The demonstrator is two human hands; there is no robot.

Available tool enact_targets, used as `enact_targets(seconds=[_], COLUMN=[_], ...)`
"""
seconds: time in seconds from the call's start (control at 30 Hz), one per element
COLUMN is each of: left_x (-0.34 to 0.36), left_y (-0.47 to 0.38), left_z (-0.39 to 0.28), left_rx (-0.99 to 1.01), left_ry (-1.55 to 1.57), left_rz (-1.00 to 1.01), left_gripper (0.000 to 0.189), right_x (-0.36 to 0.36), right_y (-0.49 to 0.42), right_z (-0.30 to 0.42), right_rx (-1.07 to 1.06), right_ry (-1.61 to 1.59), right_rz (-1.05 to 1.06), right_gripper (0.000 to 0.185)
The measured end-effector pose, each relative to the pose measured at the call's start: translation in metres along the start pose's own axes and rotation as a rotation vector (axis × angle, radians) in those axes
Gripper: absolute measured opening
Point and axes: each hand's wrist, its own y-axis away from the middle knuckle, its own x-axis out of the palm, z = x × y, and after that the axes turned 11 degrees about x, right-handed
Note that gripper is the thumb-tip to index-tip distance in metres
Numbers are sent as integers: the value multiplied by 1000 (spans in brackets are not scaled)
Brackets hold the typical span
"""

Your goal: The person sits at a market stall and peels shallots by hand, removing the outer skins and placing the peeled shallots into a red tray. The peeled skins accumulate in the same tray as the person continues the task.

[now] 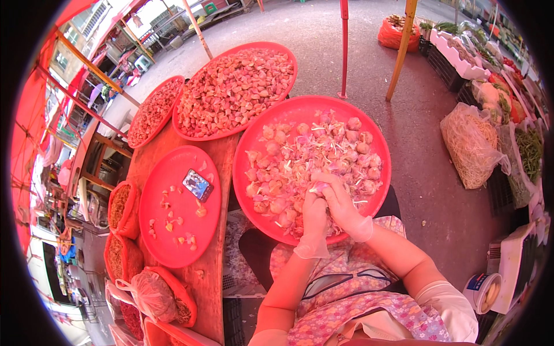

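My left hand (313,216) and my right hand (342,203) meet over a round red tray (255,220), both in thin clear gloves. Between their fingers is a purplish-white piece of garlic (319,187), partly covered by the fingers. Whole garlic bulbs (277,186) lie along the left and right of the tray. Loose papery skins and pale stem pieces (303,149) are heaped in its middle. The tray rests at my lap, over a floral apron (368,302).
On the wooden table (207,285) at left are an oval red tray (177,251) with a phone (198,185) and scattered cloves, two trays of cloves (236,86) (156,112), and bags of dried goods (123,255). Poles (344,47) stand ahead. Produce bags (469,142) and a bucket (482,294) are at right.
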Motion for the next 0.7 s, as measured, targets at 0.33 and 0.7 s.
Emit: enact_targets(seconds=[0.33,0.7], left_x=[6,-12], left_y=[5,7], left_z=[-34,-19], left_rx=[-98,-212], left_ry=[128,76], left_rz=[-53,162], left_gripper=[23,50], right_x=[-11,-18], right_y=[-10,-3], right_z=[0,-2], right_rx=[382,308], right_ry=[-500,-396], right_rz=[90,221], right_gripper=[41,32])
